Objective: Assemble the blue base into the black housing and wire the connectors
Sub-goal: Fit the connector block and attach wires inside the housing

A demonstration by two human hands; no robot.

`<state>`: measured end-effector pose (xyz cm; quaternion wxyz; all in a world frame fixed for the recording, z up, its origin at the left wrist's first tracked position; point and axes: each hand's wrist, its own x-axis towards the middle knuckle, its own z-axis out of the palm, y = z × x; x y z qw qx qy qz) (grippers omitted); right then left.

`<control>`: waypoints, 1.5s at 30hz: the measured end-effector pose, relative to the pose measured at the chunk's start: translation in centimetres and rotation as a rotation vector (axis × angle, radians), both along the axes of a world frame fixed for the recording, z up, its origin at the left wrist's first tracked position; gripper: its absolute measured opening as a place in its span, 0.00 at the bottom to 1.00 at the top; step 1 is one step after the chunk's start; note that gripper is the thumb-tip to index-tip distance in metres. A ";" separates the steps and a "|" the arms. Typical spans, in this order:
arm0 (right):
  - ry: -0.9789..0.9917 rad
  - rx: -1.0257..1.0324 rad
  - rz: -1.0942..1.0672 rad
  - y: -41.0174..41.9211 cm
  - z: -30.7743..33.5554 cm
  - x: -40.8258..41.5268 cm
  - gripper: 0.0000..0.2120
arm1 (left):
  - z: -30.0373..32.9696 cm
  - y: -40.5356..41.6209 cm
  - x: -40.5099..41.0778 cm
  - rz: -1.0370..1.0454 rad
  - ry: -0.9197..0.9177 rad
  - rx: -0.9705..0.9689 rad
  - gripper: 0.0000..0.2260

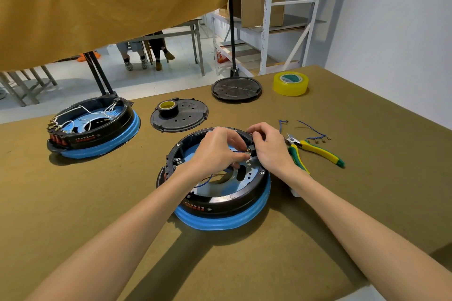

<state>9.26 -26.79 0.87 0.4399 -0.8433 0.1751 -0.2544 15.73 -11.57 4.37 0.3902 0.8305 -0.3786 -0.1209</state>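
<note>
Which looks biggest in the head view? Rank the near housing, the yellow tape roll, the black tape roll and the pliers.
1. Near housing.
2. Pliers.
3. Yellow tape roll, though it lies farther from the camera, so its lead is a safe one.
4. Black tape roll.

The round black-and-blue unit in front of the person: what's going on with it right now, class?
A person works with both bare hands inside the round black housing seated on its blue base. The left hand pinches a thin blue wire, and the right hand grips the connector at the housing's far rim. Yellow-and-green pliers lie unused beside it on the brown table.
</note>
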 end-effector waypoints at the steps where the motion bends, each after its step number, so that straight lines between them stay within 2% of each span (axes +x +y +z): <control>1: 0.000 -0.001 0.000 0.0 0.0 0.0 0.11 | 0.0 0.1 -0.1 0.004 -0.001 0.001 0.07; 4: -0.010 0.006 0.003 0.1 0.1 0.0 0.10 | -0.2 0.7 -0.3 0.025 -0.037 -0.021 0.07; 8: -0.017 0.011 0.006 0.1 0.0 0.0 0.10 | -0.3 1.5 -0.9 0.056 -0.228 -0.032 0.03; 13: -0.025 0.008 0.005 0.2 0.1 -0.2 0.10 | -0.8 1.4 -1.6 0.144 -0.313 -0.008 0.03; 21: -0.020 -0.001 0.001 0.3 0.1 -0.3 0.11 | -1.0 0.6 -2.4 0.212 -0.189 0.062 0.06; 33: 0.002 -0.006 -0.030 0.7 0.3 -0.5 0.11 | -1.8 -0.5 -3.7 0.364 -0.317 0.116 0.07; 37: -0.034 -0.132 -0.160 0.9 0.5 -1.5 0.08 | -1.7 -0.5 -3.9 0.374 -0.314 0.116 0.07; 39: -0.026 -0.168 -0.154 0.8 0.6 -2.2 0.07 | -1.6 -0.5 -4.0 0.379 -0.326 0.120 0.07; 45: -0.029 -0.068 -0.062 0.6 0.8 -4.6 0.08 | -1.1 -0.5 -4.1 0.382 -0.319 0.129 0.07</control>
